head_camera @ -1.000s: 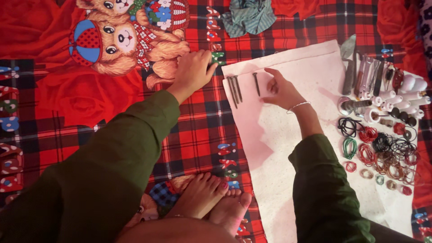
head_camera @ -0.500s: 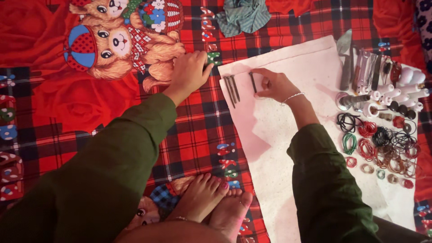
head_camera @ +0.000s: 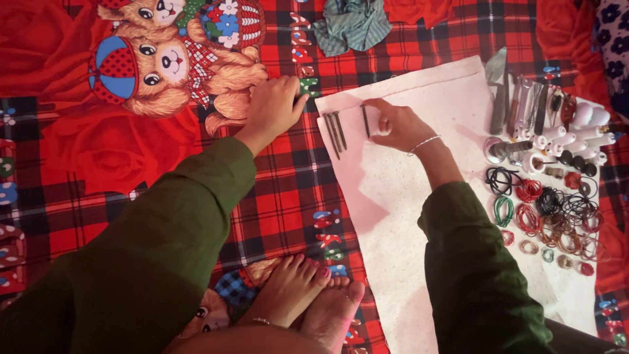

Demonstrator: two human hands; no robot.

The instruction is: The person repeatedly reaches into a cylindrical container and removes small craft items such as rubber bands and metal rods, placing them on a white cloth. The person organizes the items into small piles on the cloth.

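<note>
Head view: the person sits on a red plaid blanket (head_camera: 288,196) printed with cartoon puppies, bare feet (head_camera: 308,298) tucked in at the bottom of the frame, both arms in dark green sleeves.

The left hand (head_camera: 275,108) lies flat on the blanket just beside the near corner of a white cloth (head_camera: 406,216), fingers spread and pressing down, holding nothing.

The right hand (head_camera: 400,124) rests on the cloth with its fingers curled and pinched at one end of a thin dark metal pin (head_camera: 365,121), which lies on the cloth, roughly upright in the frame. Just left of it, apart from the hand, a small bundle of similar pins (head_camera: 335,131) lies at a slight slant near the cloth's edge.

Along the right side of the cloth sit a row of metal tools (head_camera: 524,105), some white spools (head_camera: 563,137) and a scatter of coloured elastic rings (head_camera: 544,223) (red, green, black and brownish). A crumpled green checked rag (head_camera: 350,23) lies on the blanket at the top.

The pin looks stiff, light and smooth, so it would likely roll or slip on the cloth. A fingertip pinch near one end, or at mid-length between thumb and forefinger, seems the surest hold; the ends may be sharp, though that cannot be told from here.
</note>
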